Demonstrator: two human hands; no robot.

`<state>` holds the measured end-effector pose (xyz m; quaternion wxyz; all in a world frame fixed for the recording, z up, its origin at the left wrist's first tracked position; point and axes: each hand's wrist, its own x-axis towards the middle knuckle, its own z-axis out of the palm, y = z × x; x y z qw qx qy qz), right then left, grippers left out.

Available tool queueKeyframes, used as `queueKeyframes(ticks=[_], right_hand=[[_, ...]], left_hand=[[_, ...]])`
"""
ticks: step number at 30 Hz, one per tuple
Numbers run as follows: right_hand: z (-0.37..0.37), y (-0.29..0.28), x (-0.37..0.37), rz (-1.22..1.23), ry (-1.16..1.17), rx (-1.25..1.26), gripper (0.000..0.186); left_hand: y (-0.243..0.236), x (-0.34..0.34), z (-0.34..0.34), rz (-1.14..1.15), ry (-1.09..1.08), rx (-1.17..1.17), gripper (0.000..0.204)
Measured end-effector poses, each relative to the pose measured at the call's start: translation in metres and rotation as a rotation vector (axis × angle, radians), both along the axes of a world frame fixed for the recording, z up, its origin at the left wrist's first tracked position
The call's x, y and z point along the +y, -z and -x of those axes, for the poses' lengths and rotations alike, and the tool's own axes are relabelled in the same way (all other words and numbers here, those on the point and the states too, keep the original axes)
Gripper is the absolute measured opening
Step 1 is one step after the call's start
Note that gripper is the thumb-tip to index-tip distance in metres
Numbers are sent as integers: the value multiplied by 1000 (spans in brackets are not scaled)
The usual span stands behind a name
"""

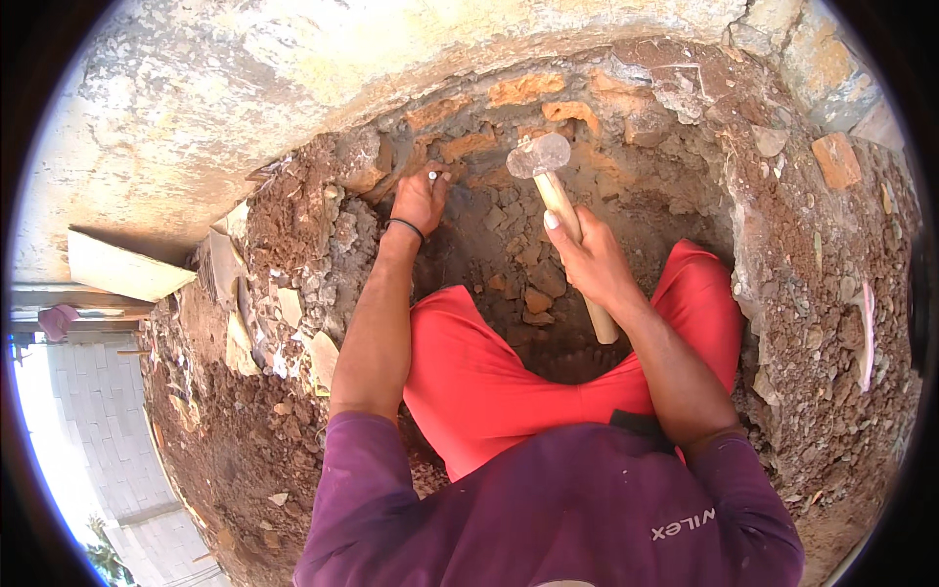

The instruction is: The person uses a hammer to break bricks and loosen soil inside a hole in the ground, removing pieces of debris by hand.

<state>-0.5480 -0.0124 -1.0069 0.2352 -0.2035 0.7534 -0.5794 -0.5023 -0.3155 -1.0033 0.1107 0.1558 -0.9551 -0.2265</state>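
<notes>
Purple sleeves and red trousers [489, 382] fill the 6 o'clock foreground. Beyond them, the right hand [597, 262] is closed around a wooden-handled hammer [553, 186], its blurred metal head at 12 o'clock. At 11 o'clock, the left hand [421, 201] grips a chisel [432, 176], mostly hidden within the fist, against broken brick masonry [528, 93]. Loose rubble [533, 293] lies in the dug hollow.
</notes>
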Motion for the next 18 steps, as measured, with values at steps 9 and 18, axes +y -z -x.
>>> queueKeyframes(ticks=[9, 18], right_hand=[[-19, -12, -18, 506, 33, 459, 44], [-14, -52, -29, 227, -13, 304, 54]], left_hand=[[5, 11, 26, 104, 63, -27, 19], [25, -4, 17, 40, 98, 22, 20]])
